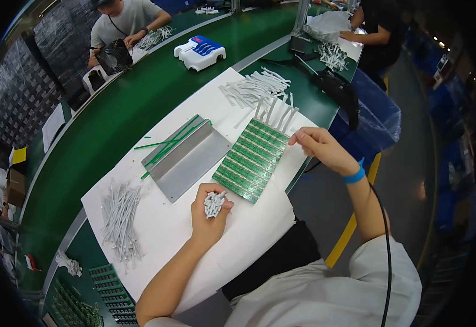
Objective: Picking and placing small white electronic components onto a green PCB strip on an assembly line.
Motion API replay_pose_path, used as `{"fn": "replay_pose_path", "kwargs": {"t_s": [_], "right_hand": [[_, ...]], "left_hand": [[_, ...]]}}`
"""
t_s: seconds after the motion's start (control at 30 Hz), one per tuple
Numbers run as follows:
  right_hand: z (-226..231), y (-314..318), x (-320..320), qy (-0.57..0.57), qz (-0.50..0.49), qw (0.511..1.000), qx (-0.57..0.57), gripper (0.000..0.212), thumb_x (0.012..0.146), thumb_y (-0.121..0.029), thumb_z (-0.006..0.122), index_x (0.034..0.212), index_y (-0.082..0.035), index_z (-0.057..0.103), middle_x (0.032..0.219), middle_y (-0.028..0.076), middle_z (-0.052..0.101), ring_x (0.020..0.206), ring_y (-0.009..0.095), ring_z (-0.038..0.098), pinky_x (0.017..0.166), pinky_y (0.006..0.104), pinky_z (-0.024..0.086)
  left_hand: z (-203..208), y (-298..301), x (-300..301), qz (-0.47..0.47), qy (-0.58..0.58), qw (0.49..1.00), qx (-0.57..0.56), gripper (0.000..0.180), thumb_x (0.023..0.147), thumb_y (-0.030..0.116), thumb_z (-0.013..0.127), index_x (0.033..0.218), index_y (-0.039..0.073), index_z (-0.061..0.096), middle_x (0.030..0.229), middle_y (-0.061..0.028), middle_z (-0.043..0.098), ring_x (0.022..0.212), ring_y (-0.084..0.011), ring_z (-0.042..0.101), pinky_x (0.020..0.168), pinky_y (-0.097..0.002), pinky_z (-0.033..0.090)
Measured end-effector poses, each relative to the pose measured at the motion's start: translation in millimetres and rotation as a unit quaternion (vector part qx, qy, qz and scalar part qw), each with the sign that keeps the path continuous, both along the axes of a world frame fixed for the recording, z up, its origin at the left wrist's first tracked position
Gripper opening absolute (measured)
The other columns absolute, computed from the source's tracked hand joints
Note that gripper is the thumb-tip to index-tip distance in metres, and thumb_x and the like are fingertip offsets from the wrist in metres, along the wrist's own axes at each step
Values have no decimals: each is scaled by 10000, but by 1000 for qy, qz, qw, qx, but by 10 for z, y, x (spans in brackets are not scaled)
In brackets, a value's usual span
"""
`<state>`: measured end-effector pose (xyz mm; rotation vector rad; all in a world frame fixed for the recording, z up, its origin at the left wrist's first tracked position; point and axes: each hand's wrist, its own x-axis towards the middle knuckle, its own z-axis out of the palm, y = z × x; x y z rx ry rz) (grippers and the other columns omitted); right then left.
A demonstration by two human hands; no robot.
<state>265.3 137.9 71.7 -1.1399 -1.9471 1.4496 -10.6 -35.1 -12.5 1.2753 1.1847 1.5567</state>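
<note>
My left hand (pixel 208 218) is closed round a bundle of white wires (pixel 214 204), whose ends point up out of the fist. It is near the lower edge of a green circuit board panel (pixel 254 158) divided into many small rows. From the panel's far edge several white strips (pixel 273 113) stick out, looking like flat wires. My right hand (pixel 325 150) pinches its fingertips together at the panel's upper right corner; what is between them, if anything, is too small to tell. A blue wrist strap (pixel 354 173) with a black cord circles my right wrist.
A grey metal tray (pixel 186 163) lies left of the panel, with green strips (pixel 172 140) across it. White wire piles (pixel 121 218) (pixel 257 87) lie on the white paper (pixel 238 229). More boards (pixel 112 294) sit lower left. A white-and-blue case (pixel 200 52) stands beyond. People work across the bench.
</note>
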Motion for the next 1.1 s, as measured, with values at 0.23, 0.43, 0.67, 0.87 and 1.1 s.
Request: {"fn": "replay_pose_path", "kwargs": {"t_s": [0.23,0.43,0.67,0.87,1.1], "right_hand": [[46,450,-38,-166,48,936,308,143,854,-86,720,905,46,744,803,186,732,704,259,710,688,344,567],[77,628,-184,-284,139,890,330,104,773,-96,703,819,-10,741,804,152,736,757,325,722,719,395,578],[196,668,-245,-335,199,857,336,117,764,-78,705,837,3,747,814,161,728,744,306,719,696,376,571],[200,709,-313,-381,199,838,337,142,745,-90,722,847,0,764,814,163,726,752,310,720,706,375,572],[140,869,-281,-343,217,867,289,142,735,-88,747,823,21,769,827,171,734,776,310,725,748,357,580]], "left_hand": [[39,3,-5,-1,114,993,14,361,837,28,814,1075,46,544,830,-44,626,696,-114,588,650,-248,474],[86,-10,1,-5,140,990,11,411,801,9,840,1098,42,557,840,-58,639,715,-129,610,668,-249,485],[226,86,-35,9,418,899,133,493,745,128,844,1188,68,636,866,-49,664,651,-229,609,628,-326,445],[188,98,-16,-20,569,810,140,493,798,122,720,1287,107,662,732,-10,551,567,-175,532,630,-307,386],[224,120,-4,-23,590,796,134,387,864,169,695,1247,120,686,696,13,522,556,-144,524,617,-309,372]]}}
